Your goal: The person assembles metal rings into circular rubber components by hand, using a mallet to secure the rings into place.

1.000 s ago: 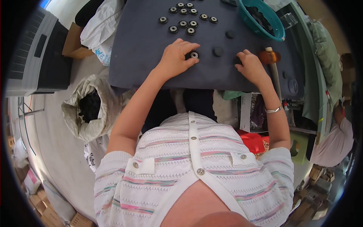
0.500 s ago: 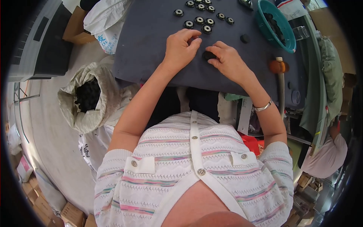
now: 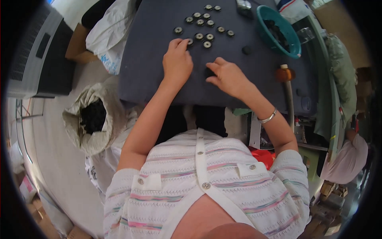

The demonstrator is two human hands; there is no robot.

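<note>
Roller (image 3: 190, 42) looks stiff and light from here, best pinched edgewise. Left hand (image 3: 177, 63) touches it, grip unclear; right hand (image 3: 228, 78) grasps a black disc (image 3: 209, 72).

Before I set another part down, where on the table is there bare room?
Bare room lies left of the left hand, out to the left edge of the table, and between the right hand and the orange-headed mallet. Crowded: far middle, where metal-centred wheels cluster, and far right, by the teal basin.

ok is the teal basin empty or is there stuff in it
Not empty: dark pieces lie in the teal basin; how deep, I cannot tell.
</note>
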